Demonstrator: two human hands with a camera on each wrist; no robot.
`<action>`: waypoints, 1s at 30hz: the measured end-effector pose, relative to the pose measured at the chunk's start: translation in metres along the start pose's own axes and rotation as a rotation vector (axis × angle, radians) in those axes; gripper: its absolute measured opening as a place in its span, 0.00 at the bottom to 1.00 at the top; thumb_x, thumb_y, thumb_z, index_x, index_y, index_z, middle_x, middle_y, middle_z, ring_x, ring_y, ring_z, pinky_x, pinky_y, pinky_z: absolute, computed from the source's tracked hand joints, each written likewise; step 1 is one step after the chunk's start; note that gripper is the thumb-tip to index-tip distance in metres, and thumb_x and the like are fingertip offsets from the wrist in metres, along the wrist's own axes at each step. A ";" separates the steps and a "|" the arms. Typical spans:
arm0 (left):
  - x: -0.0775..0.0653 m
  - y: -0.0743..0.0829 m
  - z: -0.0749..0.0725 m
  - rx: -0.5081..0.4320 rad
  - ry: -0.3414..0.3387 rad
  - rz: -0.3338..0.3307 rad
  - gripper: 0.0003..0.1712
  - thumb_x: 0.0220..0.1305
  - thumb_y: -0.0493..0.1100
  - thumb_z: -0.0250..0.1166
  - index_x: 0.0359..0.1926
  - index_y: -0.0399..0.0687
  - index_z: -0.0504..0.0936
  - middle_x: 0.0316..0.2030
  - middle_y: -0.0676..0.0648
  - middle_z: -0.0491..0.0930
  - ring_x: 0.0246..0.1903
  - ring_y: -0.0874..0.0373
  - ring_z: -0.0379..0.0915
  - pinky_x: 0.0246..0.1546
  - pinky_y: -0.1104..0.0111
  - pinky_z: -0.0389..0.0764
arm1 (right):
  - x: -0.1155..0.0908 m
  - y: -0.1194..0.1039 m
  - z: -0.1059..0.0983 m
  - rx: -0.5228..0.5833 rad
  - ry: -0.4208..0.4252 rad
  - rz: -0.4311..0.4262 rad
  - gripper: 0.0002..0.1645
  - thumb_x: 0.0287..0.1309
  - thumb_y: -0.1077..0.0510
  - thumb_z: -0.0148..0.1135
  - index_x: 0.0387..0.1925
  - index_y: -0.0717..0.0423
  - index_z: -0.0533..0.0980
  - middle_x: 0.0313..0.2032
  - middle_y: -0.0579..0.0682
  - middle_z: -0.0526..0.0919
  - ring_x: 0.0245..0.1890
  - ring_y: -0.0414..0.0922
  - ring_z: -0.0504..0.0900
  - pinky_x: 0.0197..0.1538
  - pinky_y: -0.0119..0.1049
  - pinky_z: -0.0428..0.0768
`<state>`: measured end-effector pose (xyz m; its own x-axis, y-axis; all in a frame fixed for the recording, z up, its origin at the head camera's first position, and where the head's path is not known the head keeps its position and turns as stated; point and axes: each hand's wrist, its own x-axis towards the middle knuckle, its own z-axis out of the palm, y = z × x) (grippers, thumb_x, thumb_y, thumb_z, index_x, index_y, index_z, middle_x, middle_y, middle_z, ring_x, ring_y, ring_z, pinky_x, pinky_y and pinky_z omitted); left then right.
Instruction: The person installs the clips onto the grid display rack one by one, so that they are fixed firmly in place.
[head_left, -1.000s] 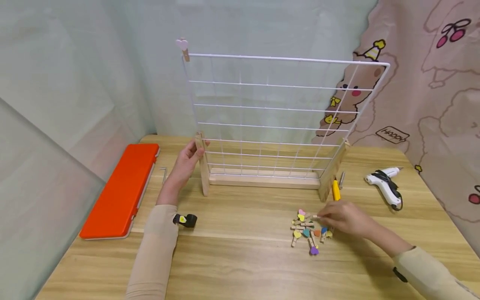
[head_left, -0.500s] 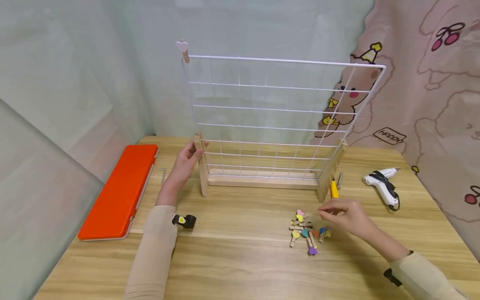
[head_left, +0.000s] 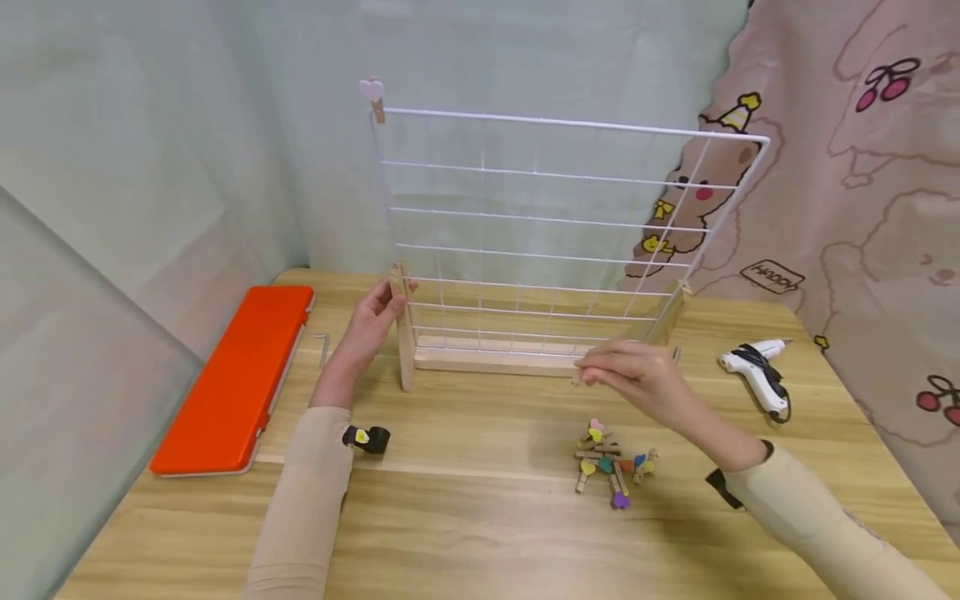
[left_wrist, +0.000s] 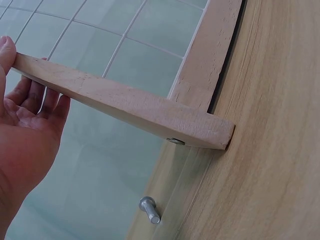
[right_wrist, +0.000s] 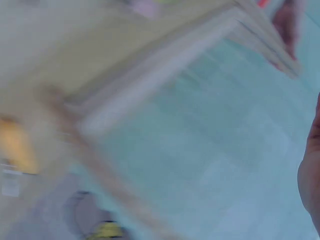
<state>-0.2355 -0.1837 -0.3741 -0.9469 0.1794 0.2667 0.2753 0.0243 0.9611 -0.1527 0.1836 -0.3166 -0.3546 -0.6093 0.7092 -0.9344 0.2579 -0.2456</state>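
My left hand (head_left: 371,321) grips the left wooden upright (head_left: 405,337) of a stand that holds a white wire grid panel (head_left: 536,175). The left wrist view shows thumb and fingers on either side of that upright's upper end. A clothespin with a pale pink heart (head_left: 372,90) is clipped at the panel's top left corner. My right hand (head_left: 637,379) is in front of the base bar (head_left: 487,362), its fingertips pinching a small clothespin, almost wholly hidden. Below lies a pile of mini wooden clothespins (head_left: 606,467) with coloured hearts. The right wrist view is blurred.
A red flat case (head_left: 236,379) lies at the left, with a hex key (head_left: 323,348) beside it. A white glue gun (head_left: 761,379) is at the right. A bolt (left_wrist: 149,209) shows near the left upright, and a yellow-handled tool (right_wrist: 17,145) near the right one.
My right hand has lifted from the clothespin pile and moved up and left, towards the stand, with a small clothespin in its fingertips. The left hand keeps its grip on the upright.
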 end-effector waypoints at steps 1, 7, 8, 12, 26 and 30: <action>0.001 0.000 0.000 0.002 0.003 -0.001 0.25 0.62 0.50 0.49 0.57 0.41 0.65 0.57 0.42 0.64 0.55 0.52 0.57 0.56 0.58 0.56 | 0.015 0.000 0.000 -0.001 0.022 -0.034 0.08 0.44 0.65 0.62 0.32 0.62 0.80 0.31 0.52 0.82 0.28 0.41 0.80 0.31 0.23 0.74; 0.002 0.001 -0.002 0.010 0.002 0.011 0.26 0.62 0.50 0.49 0.57 0.40 0.64 0.57 0.41 0.63 0.55 0.51 0.57 0.55 0.58 0.57 | 0.111 -0.009 -0.005 -0.003 0.030 -0.158 0.13 0.48 0.66 0.60 0.39 0.61 0.78 0.33 0.53 0.79 0.29 0.40 0.76 0.30 0.25 0.72; 0.002 0.001 -0.002 0.009 0.003 0.011 0.26 0.62 0.50 0.49 0.57 0.40 0.64 0.57 0.41 0.63 0.55 0.51 0.57 0.55 0.59 0.57 | 0.127 -0.011 -0.006 0.009 0.024 -0.173 0.14 0.48 0.67 0.59 0.41 0.61 0.78 0.34 0.53 0.78 0.30 0.40 0.75 0.31 0.25 0.72; 0.001 0.001 -0.001 0.000 0.005 0.010 0.26 0.62 0.50 0.49 0.57 0.39 0.64 0.57 0.40 0.62 0.55 0.48 0.56 0.54 0.60 0.58 | 0.180 -0.019 -0.013 0.038 0.044 -0.142 0.17 0.49 0.69 0.58 0.44 0.63 0.75 0.35 0.53 0.78 0.32 0.40 0.74 0.34 0.27 0.71; -0.003 0.005 0.008 -0.002 0.001 0.006 0.25 0.61 0.50 0.49 0.56 0.41 0.65 0.56 0.43 0.64 0.53 0.55 0.58 0.55 0.57 0.56 | 0.282 -0.065 -0.032 0.178 0.045 0.434 0.17 0.56 0.59 0.51 0.48 0.56 0.73 0.38 0.49 0.78 0.36 0.40 0.74 0.39 0.26 0.67; -0.002 0.006 0.006 -0.012 0.003 0.015 0.24 0.61 0.50 0.49 0.56 0.43 0.66 0.56 0.45 0.64 0.54 0.55 0.57 0.56 0.58 0.56 | 0.292 -0.061 -0.025 0.191 0.061 0.535 0.19 0.54 0.58 0.55 0.48 0.56 0.73 0.39 0.49 0.79 0.37 0.39 0.75 0.40 0.24 0.69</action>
<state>-0.2306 -0.1777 -0.3690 -0.9432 0.1769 0.2814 0.2875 0.0094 0.9577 -0.1982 0.0084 -0.0778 -0.7825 -0.3852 0.4891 -0.6170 0.3749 -0.6919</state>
